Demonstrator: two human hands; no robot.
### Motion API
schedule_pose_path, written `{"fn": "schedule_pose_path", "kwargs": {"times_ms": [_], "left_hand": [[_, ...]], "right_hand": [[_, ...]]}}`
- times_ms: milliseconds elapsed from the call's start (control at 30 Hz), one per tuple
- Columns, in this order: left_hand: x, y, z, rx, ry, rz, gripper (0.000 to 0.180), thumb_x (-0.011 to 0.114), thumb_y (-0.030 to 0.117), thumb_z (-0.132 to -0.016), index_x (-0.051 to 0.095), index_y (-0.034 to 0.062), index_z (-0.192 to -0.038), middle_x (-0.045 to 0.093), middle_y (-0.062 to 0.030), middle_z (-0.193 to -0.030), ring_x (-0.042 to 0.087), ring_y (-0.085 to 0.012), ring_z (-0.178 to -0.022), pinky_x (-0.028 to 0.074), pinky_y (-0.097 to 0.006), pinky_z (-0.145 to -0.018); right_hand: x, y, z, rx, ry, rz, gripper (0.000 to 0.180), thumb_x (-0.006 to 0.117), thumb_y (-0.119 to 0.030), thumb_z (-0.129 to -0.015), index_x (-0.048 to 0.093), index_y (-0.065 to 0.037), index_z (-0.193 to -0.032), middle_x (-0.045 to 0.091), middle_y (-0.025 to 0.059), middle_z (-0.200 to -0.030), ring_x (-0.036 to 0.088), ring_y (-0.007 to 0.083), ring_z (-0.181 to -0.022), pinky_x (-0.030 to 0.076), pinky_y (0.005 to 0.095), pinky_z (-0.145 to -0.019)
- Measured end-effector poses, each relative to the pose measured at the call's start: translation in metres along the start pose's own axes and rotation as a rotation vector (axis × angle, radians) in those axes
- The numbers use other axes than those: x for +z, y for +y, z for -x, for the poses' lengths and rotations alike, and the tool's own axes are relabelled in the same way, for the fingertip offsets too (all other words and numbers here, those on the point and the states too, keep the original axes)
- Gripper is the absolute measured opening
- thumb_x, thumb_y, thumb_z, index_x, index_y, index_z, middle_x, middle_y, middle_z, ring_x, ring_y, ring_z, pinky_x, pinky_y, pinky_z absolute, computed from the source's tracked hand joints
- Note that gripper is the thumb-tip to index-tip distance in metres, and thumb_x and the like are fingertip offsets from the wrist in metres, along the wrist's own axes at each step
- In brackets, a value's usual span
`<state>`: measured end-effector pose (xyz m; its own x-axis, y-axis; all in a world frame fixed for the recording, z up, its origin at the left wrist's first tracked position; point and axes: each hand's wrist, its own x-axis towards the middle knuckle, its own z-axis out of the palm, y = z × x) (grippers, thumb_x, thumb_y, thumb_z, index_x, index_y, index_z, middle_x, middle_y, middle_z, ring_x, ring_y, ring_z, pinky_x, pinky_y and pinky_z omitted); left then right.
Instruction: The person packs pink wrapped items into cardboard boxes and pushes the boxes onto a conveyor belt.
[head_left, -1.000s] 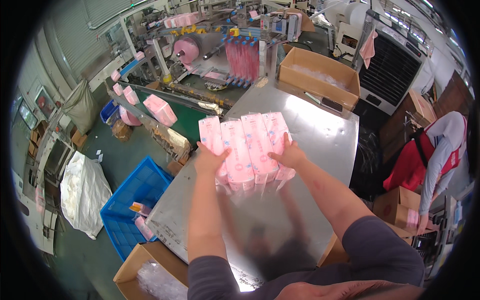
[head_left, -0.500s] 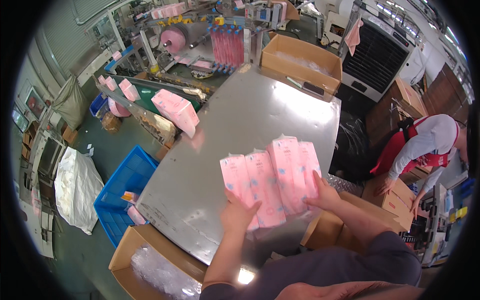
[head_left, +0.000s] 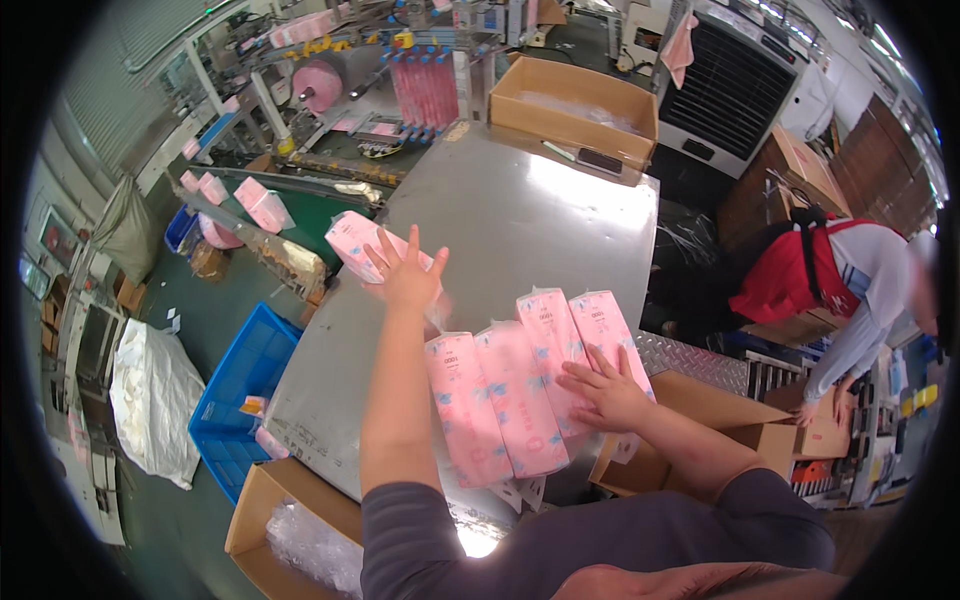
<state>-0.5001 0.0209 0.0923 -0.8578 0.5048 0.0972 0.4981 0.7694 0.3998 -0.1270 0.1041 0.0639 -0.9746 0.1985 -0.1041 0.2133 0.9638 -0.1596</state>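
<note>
The grey metal bench (head_left: 520, 215) carries a row of pink packs (head_left: 520, 385) and an open cardboard box (head_left: 570, 105).

I see pale pink packs (head_left: 520, 385) with faint blue printing lying on a shiny grey metal table (head_left: 540, 215). My sleeves (head_left: 520, 545) are dark grey. Beside the table sit a bright blue crate (head_left: 235, 385) and brown cardboard boxes (head_left: 570, 105), and a person nearby wears a red vest (head_left: 790, 275).

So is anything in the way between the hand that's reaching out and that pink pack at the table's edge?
No. The left hand is already at the pink pack, fingers spread over it, with nothing visible between them.
</note>
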Motion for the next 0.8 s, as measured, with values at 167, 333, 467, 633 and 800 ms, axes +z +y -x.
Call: {"fn": "schedule_pose_path", "kwargs": {"times_ms": [167, 333, 467, 633, 800], "left_hand": [[0.021, -0.069, -0.037, 0.225, -0.124, -0.124, 0.051, 0.053, 0.050, -0.093, 0.059, 0.0108, -0.124, 0.033, -0.0231, -0.151, 0.017, -0.0437, -0.144, 0.018, -0.065, -0.113], [0.024, -0.158, 0.082, 0.688, -0.010, 0.071, 0.031, 0.062, 0.034, -0.088, 0.065, 0.0109, -0.108, 0.037, -0.0230, -0.147, 0.026, -0.0500, -0.139, 0.023, -0.062, -0.114], [-0.033, -0.138, 0.247, 0.579, -0.386, 0.238, 0.039, 0.064, 0.037, -0.089, 0.064, 0.0132, -0.119, 0.032, -0.0188, -0.152, 0.024, -0.0472, -0.142, 0.023, -0.060, -0.115], [0.038, -0.186, 0.241, -0.497, -0.171, 1.093, 0.046, 0.057, 0.041, -0.093, 0.057, 0.0112, -0.128, 0.035, -0.0168, -0.151, 0.028, -0.0419, -0.141, 0.027, -0.056, -0.113], [0.085, -0.182, 0.227, -0.702, -0.320, 1.355, 0.049, 0.055, 0.042, -0.095, 0.052, 0.0103, -0.132, 0.037, -0.0163, -0.150, 0.032, -0.0396, -0.139, 0.030, -0.054, -0.112]], "right_hand": [[-0.030, 0.005, 0.012, 0.139, 0.090, -0.085, 0.068, 0.063, -0.045, -0.088, 0.041, -0.018, -0.146, 0.033, 0.0161, -0.153, 0.023, 0.0405, -0.144, 0.019, 0.0623, -0.113], [0.059, 0.099, 0.035, 0.618, 0.375, -0.706, 0.077, 0.067, -0.031, -0.091, 0.026, -0.009, -0.153, 0.042, 0.0229, -0.145, 0.043, 0.0347, -0.134, 0.040, 0.0424, -0.106], [0.057, 0.089, 0.012, 0.732, 0.148, -1.783, 0.070, 0.059, -0.029, -0.097, 0.024, -0.011, -0.154, 0.047, 0.0150, -0.143, 0.051, 0.0261, -0.127, 0.044, 0.0375, -0.104], [0.047, 0.093, -0.002, 0.833, -0.043, -2.111, 0.059, 0.046, -0.042, -0.100, 0.036, -0.012, -0.149, 0.050, 0.0134, -0.142, 0.054, 0.0283, -0.123, 0.043, 0.0428, -0.105], [0.065, 0.091, -0.003, 0.552, -0.147, -2.585, 0.062, 0.039, -0.051, -0.100, 0.045, -0.008, -0.144, 0.053, 0.0123, -0.140, 0.054, 0.0300, -0.124, 0.041, 0.0450, -0.108]]}}
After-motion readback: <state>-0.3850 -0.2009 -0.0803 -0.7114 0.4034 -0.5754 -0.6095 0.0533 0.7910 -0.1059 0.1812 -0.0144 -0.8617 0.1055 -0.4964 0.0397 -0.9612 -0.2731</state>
